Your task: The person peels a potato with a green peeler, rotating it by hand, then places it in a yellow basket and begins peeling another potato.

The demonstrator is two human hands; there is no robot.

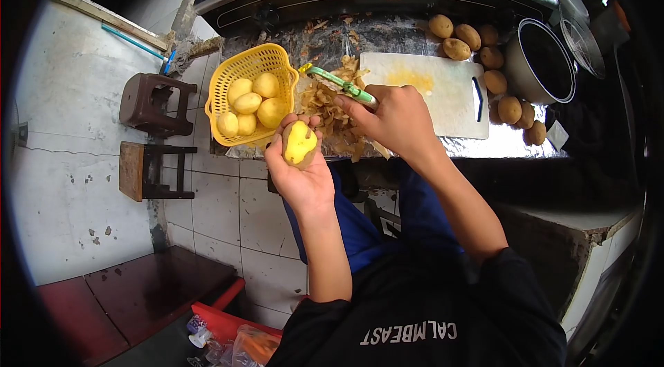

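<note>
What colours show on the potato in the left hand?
Bright yellow flesh with brownish skin left on the potato; best seen in the head view.

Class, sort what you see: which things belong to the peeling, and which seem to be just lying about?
Belong to the job:
- partly peeled potato, in left hand
- green peeler, in right hand
- peelings
- yellow basket, holding peeled potatoes
- unpeeled potatoes

Seemingly just lying about:
- dark plastic stool
- wooden-topped stool
- plastic bag
</note>
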